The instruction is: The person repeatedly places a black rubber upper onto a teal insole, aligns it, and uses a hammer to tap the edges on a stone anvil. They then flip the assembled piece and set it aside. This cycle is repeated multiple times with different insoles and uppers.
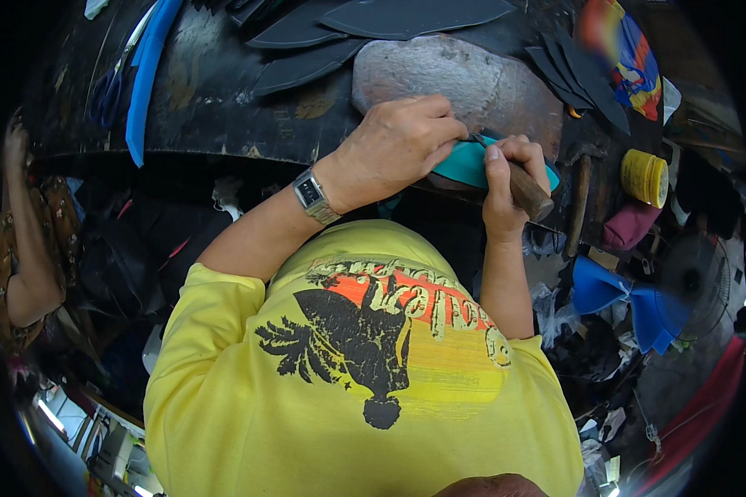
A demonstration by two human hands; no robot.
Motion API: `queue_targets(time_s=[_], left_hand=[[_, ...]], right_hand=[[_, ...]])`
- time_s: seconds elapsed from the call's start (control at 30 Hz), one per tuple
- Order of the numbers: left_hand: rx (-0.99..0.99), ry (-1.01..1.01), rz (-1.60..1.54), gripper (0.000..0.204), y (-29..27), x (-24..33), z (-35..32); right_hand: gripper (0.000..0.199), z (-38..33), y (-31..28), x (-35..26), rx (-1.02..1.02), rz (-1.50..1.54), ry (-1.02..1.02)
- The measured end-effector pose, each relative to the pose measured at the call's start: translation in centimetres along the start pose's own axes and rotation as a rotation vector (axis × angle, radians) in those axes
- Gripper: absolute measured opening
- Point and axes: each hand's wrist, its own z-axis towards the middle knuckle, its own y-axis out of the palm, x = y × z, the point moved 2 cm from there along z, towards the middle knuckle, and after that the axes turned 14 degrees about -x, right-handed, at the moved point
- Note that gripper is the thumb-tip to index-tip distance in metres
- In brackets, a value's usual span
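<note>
Shirt: yellow shirt (249, 414) with a black and orange print fills the near part of my view; both my forearms rise from it toward the bench.
Watch: a square-faced watch (313, 197) on a metal band sits on my left wrist.
Teal piece: a flat, thin teal piece (464, 163), smooth and evenly coloured, lies at the near edge of the stone (448, 74). Only a curved strip shows between my hands; the rest is under my fingers.
Left hand: my left hand (398, 145) is curled down over the teal piece, fingers folded and pressing it flat against the stone.
Right hand: my right hand (510, 178) is closed in a fist around a brown wooden handle (529, 192), which sticks out below the fist toward me. The tool's working end meets the teal piece, but I cannot tell its shape, as the fingers hide it.
Stone: grey, rounded and rough, resting on the dark bench (224, 99).
Right of bench: a hammer (580, 195) lies just beside my right hand, with a yellow roll (645, 176) past it and blue pieces (630, 302) lower down.
Far bench: dark cut shapes (373, 21) lie beyond the stone; a blue strip (145, 74) runs along the far left.
Left edge: another person's arm (21, 215).
</note>
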Motion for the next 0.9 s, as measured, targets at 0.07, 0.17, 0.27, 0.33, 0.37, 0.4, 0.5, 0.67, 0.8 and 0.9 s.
queue_targets(time_s=[0.07,0.17,0.27,0.33,0.37,0.4,0.5,0.67,0.8,0.9], left_hand=[[0.003,-0.005,0.006,0.017,0.0,0.1,-0.1],[0.006,-0.017,0.008,0.019,-0.3,0.4,-0.7],[0.023,-0.019,-0.011,0.020,-0.3,0.5,-1.0],[0.041,-0.009,-0.009,0.019,-0.2,0.4,-1.1],[0.051,-0.003,-0.008,0.019,-0.1,0.4,-1.1],[0.053,-0.006,-0.011,0.018,0.0,0.4,-1.1],[0.056,-0.009,-0.014,0.018,0.0,0.3,-1.1],[0.047,-0.010,-0.009,0.017,0.0,0.3,-1.1],[0.047,-0.005,-0.025,0.016,0.1,0.2,-1.1],[0.044,-0.003,-0.030,0.016,0.1,0.1,-1.1]], right_hand=[[0.010,0.0,0.2,0.0,-0.023,-0.047,-0.025],[0.009,0.0,0.3,-0.1,-0.048,-0.106,-0.066],[0.009,0.0,0.2,0.0,-0.028,-0.051,-0.057],[0.009,-0.2,0.1,0.1,-0.009,0.017,-0.017],[0.010,-0.2,0.0,0.1,-0.007,0.043,-0.025],[0.010,-0.3,0.0,0.2,0.001,0.073,-0.023],[0.010,-0.3,-0.1,0.3,-0.011,0.054,-0.008],[0.010,-0.3,0.1,0.1,-0.039,-0.018,-0.032],[0.010,-0.2,0.4,-0.1,-0.068,-0.130,-0.065],[0.009,-0.1,0.4,-0.1,-0.032,-0.021,-0.070]])
